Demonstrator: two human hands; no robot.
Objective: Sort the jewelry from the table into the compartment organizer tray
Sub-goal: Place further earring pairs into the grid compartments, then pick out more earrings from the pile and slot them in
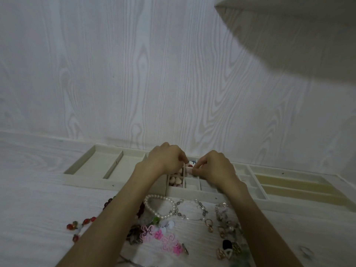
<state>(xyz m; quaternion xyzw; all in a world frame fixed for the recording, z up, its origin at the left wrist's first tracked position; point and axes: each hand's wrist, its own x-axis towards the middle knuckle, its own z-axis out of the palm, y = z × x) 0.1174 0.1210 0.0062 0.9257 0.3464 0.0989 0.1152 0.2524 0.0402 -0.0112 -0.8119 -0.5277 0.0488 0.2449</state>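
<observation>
A cream organizer tray (92, 166) lies across the table against the wall. Both hands hover over its small middle compartments. My left hand (165, 158) has its fingers curled, fingertips meeting near a small blue and red piece (191, 163). My right hand (213, 166) pinches a small pale pink piece (189, 171) over a middle cell. Pink heart-shaped pieces (176, 180) fill the cell below my left hand. On the table near me lie a pearl bracelet (159, 206), a silver bracelet (194, 209), red beads (84, 222), pink flower clips (154, 233) and gold earrings (221, 230).
The tray has long open compartments at the left (115, 164) and yellowish slots at the right (292, 182). A white wood-grain wall (154, 74) rises just behind the tray. A shelf corner (289, 26) juts out at the top right.
</observation>
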